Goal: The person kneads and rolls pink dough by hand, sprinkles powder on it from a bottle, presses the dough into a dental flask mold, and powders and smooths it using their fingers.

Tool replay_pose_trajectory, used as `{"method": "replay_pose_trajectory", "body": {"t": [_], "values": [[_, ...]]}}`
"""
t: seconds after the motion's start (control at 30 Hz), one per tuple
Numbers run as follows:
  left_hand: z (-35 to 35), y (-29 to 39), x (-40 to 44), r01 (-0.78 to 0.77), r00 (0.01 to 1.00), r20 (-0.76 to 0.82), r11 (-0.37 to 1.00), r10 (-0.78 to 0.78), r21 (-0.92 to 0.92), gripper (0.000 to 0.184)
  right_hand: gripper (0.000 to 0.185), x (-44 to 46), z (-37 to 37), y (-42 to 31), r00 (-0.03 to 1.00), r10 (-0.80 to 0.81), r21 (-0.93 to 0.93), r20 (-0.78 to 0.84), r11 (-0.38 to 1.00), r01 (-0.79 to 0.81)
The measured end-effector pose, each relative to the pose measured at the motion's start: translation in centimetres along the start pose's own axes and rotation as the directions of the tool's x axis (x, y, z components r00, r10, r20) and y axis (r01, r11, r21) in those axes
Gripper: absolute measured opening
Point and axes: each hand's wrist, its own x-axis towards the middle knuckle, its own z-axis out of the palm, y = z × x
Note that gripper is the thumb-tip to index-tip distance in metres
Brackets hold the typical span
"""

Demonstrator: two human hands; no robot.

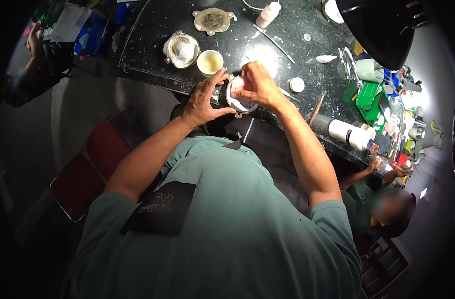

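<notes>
A round metal flask (231, 103) with white and pink material inside sits at the table's front edge. My left hand (203, 101) is at its left side, fingers apart, with the thumb along the near rim. From the right, my right hand (260, 88) reaches over the flask, its thumb and bent fingers on the pink material (243, 84). What lies under those fingertips is hidden. Just left of the flask stands a small cup (210, 63) with yellowish content. Beyond that is a second flask part (181, 50) holding a white cast.
A metal lid (212, 21), a pink bottle (268, 14) and a thin tool (274, 44) lie farther back. At right are a small white jar (297, 84), a brush (317, 107), a white bottle (351, 134) and green trays (371, 101). Another person (387, 204) works at lower right.
</notes>
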Motion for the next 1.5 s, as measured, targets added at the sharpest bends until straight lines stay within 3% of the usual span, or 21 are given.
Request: {"method": "replay_pose_trajectory", "body": {"t": [0.13,0.27,0.43,0.53,0.7,0.8,0.9,0.93,1.0,1.1,1.23,1.33,1.37,1.4,1.47,1.5], "values": [[0.3,0.0,0.1,0.009,1.0,-0.023,1.0,-0.009,-0.011,0.119,0.061,0.8,-0.9,0.2,0.999,0.038,0.024,0.015,0.999,-0.038],[0.2,0.0,0.1,0.01,1.0,-0.024,1.0,-0.01,-0.008,0.118,0.058,1.3,0.1,0.0,0.995,0.027,-0.043,-0.096,0.999,-0.031],[0.2,0.0,0.2,0.007,1.0,-0.023,1.0,-0.007,-0.004,0.117,0.059,1.0,0.4,-0.2,0.999,0.014,-0.057,-0.032,0.998,-0.016],[0.2,-0.1,0.3,-0.002,1.0,-0.03,1.0,0.002,0.002,0.117,0.059,0.8,-0.3,-0.7,0.997,0.081,0.073,-0.002,0.994,-0.08],[0.0,-0.2,0.1,0.004,1.0,-0.006,1.0,-0.004,0.01,0.117,0.067,0.0,0.1,-0.5,0.999,0.04,-0.02,0.033,0.999,-0.039],[0.1,-0.2,0.4,-0.016,1.0,0.019,0.999,0.015,0.049,0.113,0.062,-0.3,0.2,-0.4,1.0,0.02,-0.079,0.001,0.997,-0.02],[-0.6,0.3,1.1,-0.089,0.994,0.074,0.985,0.078,0.151,0.11,0.056,-1.0,-0.1,1.5,0.985,-0.009,0.041,-0.175,0.999,0.016],[-0.8,0.5,1.6,-0.11,0.988,0.123,0.982,0.091,0.156,0.11,0.045,-1.7,-0.7,1.2,0.947,0.221,0.234,-0.234,0.958,-0.165],[-0.8,0.5,2.0,-0.129,0.979,0.179,0.976,0.097,0.176,0.112,0.039,-3.2,-3.0,2.8,0.91,0.397,0.737,-0.119,0.65,-0.187],[-0.1,0.0,2.2,-0.134,0.981,0.163,0.973,0.103,0.188,0.117,0.041,-6.3,-5.3,0.5,0.906,0.366,0.779,-0.215,0.624,-0.067],[3.4,2.8,0.7,0.14,0.984,-0.157,0.927,-0.09,0.348,0.124,0.042,-9.8,-5.8,-1.1,0.827,0.523,0.743,-0.207,0.634,-0.215],[4.7,3.6,0.4,0.286,0.958,-0.086,0.897,-0.273,0.336,0.127,0.04,-11.1,-4.4,-1.5,0.782,0.589,0.688,-0.204,0.655,-0.313],[4.7,3.6,0.2,0.216,0.976,-0.096,0.884,-0.194,0.414,0.127,0.042,-11.1,-3.3,-1.2,0.793,0.529,0.597,-0.303,0.754,-0.275],[4.5,4.2,0.0,0.233,0.972,-0.04,0.923,-0.232,0.306,0.126,0.043,-10.8,-2.7,-1.8,0.79,0.513,0.584,-0.335,0.772,-0.253],[3.7,5.4,-0.3,0.28,0.955,0.078,0.956,-0.287,0.086,0.124,0.039,-10.4,-1.4,-1.4,0.783,0.561,0.745,-0.27,0.637,-0.199],[3.4,6.0,-0.5,0.297,0.95,0.074,0.951,-0.303,0.081,0.116,0.036,-10.0,-1.1,-1.7,0.789,0.534,0.71,-0.303,0.679,-0.187]]}}
